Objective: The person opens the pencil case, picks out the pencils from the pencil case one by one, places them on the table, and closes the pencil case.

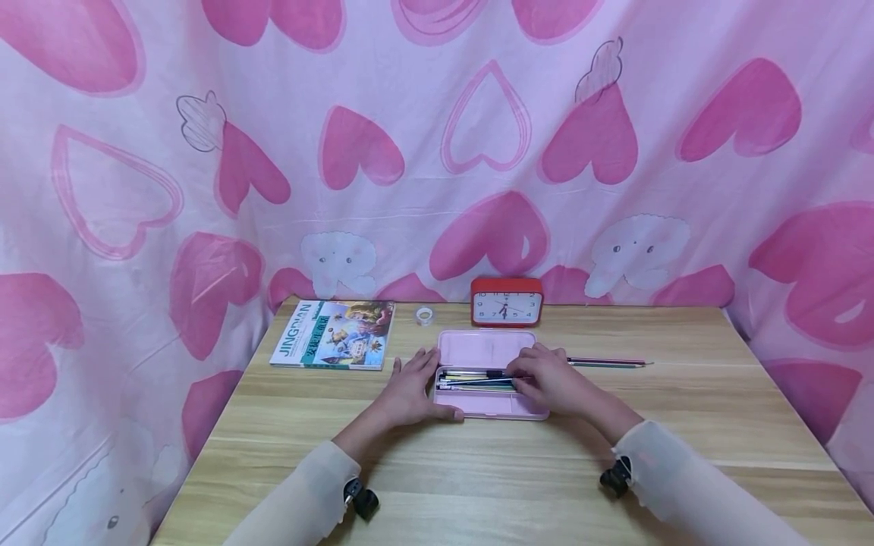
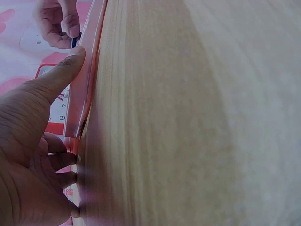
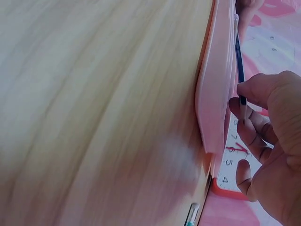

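Steady the open pink rectangular pencil case [image 1: 488, 405] on the wood-grain counter [image 1: 471, 474] with the outspread left hand [image 1: 412, 388], keeping the slim dark pencil [image 3: 239, 61], pinched over the case in the right hand [image 1: 554, 381], lengthwise.

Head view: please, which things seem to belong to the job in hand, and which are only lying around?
Seem in use:
pink pencil case, open, touched by the left hand
dark pencil, pinched by the right hand
writing tools inside the case
perhaps the pencils right of it

Likely just lying around:
book
tape roll
red clock
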`<action>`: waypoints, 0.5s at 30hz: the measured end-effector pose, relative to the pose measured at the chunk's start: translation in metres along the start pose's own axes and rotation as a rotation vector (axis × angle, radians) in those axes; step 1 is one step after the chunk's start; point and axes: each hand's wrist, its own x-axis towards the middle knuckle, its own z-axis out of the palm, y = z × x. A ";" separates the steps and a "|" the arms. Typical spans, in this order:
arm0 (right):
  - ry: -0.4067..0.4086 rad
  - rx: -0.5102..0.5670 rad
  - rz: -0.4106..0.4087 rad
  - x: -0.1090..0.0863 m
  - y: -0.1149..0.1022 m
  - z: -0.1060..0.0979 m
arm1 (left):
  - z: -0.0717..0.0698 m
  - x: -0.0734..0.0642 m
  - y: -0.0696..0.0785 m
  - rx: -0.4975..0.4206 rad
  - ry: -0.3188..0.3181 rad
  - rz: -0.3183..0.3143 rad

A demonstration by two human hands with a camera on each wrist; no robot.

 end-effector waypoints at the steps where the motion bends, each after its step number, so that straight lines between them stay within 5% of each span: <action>1: -0.002 -0.002 -0.002 0.001 -0.002 0.001 | 0.000 0.000 0.000 0.001 -0.001 0.000; 15: -0.014 -0.056 -0.068 0.021 -0.022 0.013 | -0.002 -0.002 0.002 0.018 -0.003 -0.009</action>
